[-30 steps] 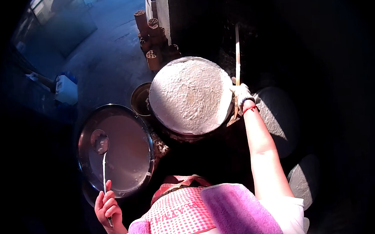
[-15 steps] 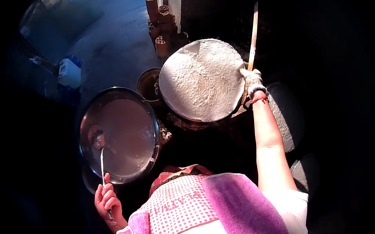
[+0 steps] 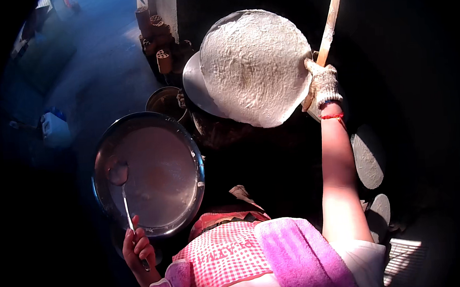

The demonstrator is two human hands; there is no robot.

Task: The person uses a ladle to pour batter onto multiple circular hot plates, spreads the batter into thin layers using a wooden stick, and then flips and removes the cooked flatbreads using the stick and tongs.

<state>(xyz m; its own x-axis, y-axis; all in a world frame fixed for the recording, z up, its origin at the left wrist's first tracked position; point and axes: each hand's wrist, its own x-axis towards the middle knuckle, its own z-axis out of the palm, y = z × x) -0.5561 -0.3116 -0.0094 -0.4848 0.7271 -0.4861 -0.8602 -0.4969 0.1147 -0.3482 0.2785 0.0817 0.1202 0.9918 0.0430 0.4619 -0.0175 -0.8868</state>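
My right hand (image 3: 322, 85), in a white knit glove, grips a long wooden stick (image 3: 331, 19) that carries a large round thin white sheet (image 3: 255, 65), lifted off a round metal griddle (image 3: 195, 85) whose edge shows at the left. My left hand (image 3: 137, 251) holds the handle of a metal ladle (image 3: 119, 174), whose bowl rests in a wide metal basin (image 3: 147, 172) of pale batter at the lower left.
A small dark pot (image 3: 165, 102) stands between basin and griddle. Stacked hollow bricks (image 3: 157, 37) and a wall corner lie beyond. A white jug (image 3: 55, 130) sits on the floor at left. Round flat discs (image 3: 368, 158) lie at right. A pink towel (image 3: 300, 255) and checked apron cover my front.
My right hand has raised the stick, and the round white sheet has come up off the griddle toward the right. The left hand with the ladle has stayed put.
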